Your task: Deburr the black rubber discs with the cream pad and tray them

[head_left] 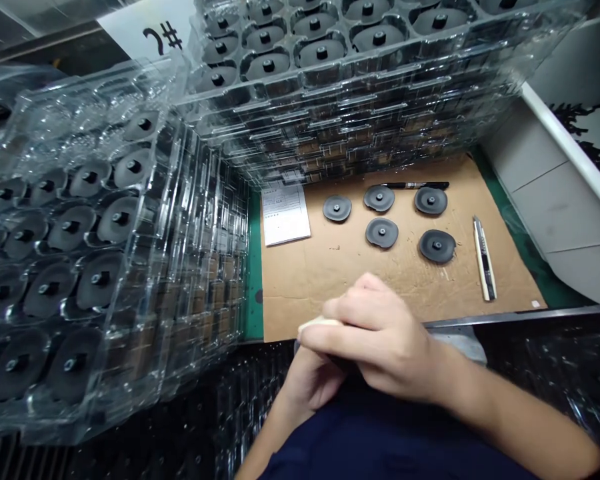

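Close to my body, at the front edge of the cardboard sheet (325,283), my two hands are together. My right hand (380,333) lies on top with its fingers curled in, closed around a small pale thing (321,323) whose kind I cannot make out. Beneath it, my left hand (313,383) is cupped upward and mostly covered. Its fingers look bent around something hidden, and a dark patch shows between the hands. Several dark grey rounded discs with a central stud, such as this disc (381,233), lie apart on the cardboard beyond my hands.
A stack of clear plastic trays (330,120) with more discs stands behind; another tray stack (130,287) is at the left. On the cardboard are a white paper pad (286,215), a black pen (415,185) and a utility knife (484,260). A white-rimmed wall (555,180) bounds the right.
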`<state>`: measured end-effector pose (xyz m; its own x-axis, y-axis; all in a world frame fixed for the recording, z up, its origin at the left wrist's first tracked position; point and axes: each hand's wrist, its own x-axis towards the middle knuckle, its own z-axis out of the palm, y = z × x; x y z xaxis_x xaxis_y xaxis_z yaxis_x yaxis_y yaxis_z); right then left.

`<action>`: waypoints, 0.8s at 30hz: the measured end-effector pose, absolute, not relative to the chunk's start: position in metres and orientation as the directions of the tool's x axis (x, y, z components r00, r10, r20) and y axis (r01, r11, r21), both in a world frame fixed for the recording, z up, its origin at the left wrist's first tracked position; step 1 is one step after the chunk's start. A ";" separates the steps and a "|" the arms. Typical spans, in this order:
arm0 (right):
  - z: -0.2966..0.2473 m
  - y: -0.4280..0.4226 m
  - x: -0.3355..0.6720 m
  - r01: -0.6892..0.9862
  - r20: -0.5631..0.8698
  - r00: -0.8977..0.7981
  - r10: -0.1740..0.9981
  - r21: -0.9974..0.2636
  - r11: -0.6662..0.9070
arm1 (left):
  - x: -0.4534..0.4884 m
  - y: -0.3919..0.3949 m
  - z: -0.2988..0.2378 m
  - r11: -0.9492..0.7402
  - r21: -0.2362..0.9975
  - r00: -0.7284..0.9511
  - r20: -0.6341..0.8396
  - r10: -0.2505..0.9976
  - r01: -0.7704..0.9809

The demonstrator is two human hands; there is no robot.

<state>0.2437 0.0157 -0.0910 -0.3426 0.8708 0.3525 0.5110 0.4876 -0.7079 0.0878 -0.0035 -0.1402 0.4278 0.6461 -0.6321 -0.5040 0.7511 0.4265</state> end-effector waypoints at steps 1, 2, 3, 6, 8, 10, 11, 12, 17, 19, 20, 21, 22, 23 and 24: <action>-0.093 0.018 0.246 0.466 0.370 -0.350 0.861 -0.728 0.502 | 0.087 -0.003 -0.140 0.747 0.429 0.431 -0.624 0.651 -0.507; -0.097 0.020 0.249 0.446 0.356 -0.324 0.877 -0.760 0.473 | 0.085 -0.002 -0.140 0.744 0.430 0.442 -0.611 0.657 -0.512; -0.103 0.022 0.254 0.452 0.314 -0.269 0.911 -0.794 0.407 | 0.084 -0.001 -0.139 0.740 0.429 0.458 -0.592 0.663 -0.518; -0.131 0.018 0.271 0.491 0.090 -0.066 0.994 -0.864 0.111 | 0.077 0.003 -0.137 0.736 0.412 0.524 -0.520 0.674 -0.538; -0.156 0.007 0.277 0.496 -0.056 -0.013 0.998 -0.867 -0.042 | 0.074 0.006 -0.136 0.729 0.401 0.552 -0.478 0.683 -0.554; -0.179 -0.006 0.278 0.505 -0.157 -0.027 0.987 -0.854 -0.122 | 0.073 0.007 -0.136 0.721 0.399 0.555 -0.461 0.692 -0.567; -0.187 -0.011 0.277 0.509 -0.183 -0.036 0.982 -0.849 -0.140 | 0.073 0.008 -0.137 0.720 0.397 0.557 -0.457 0.693 -0.570; -0.191 -0.015 0.275 0.509 -0.198 -0.036 0.980 -0.847 -0.152 | 0.074 0.008 -0.137 0.718 0.395 0.559 -0.453 0.695 -0.573; -0.149 -0.005 0.266 0.480 -0.104 0.185 0.977 -0.858 -0.182 | 0.082 0.006 -0.133 0.714 0.398 0.555 -0.451 0.699 -0.577; -0.118 0.000 0.256 0.489 0.068 0.205 0.976 -0.871 -0.042 | 0.085 0.005 -0.131 0.699 0.419 0.531 -0.457 0.713 -0.579; -0.106 0.001 0.250 0.505 0.165 0.146 0.975 -0.860 0.070 | 0.086 0.006 -0.131 0.689 0.439 0.511 -0.465 0.723 -0.576; -0.096 0.000 0.243 0.516 0.262 0.067 0.963 -0.835 0.191 | 0.087 0.006 -0.130 0.682 0.461 0.492 -0.475 0.730 -0.568; -0.090 -0.001 0.237 0.513 0.328 -0.021 0.944 -0.807 0.292 | 0.087 0.007 -0.130 0.673 0.484 0.469 -0.485 0.738 -0.559; -0.086 -0.002 0.232 0.499 0.358 -0.108 0.927 -0.787 0.362 | 0.087 0.008 -0.130 0.666 0.505 0.448 -0.495 0.745 -0.550; -0.085 -0.003 0.228 0.480 0.352 -0.183 0.918 -0.783 0.396 | 0.087 0.008 -0.130 0.656 0.522 0.426 -0.501 0.753 -0.546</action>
<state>0.2280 -0.0029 -0.0847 -0.1827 0.9179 0.3523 0.4802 0.3960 -0.7827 0.0872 0.0083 -0.1295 0.4260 0.7532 -0.5013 -0.5457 0.6558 0.5216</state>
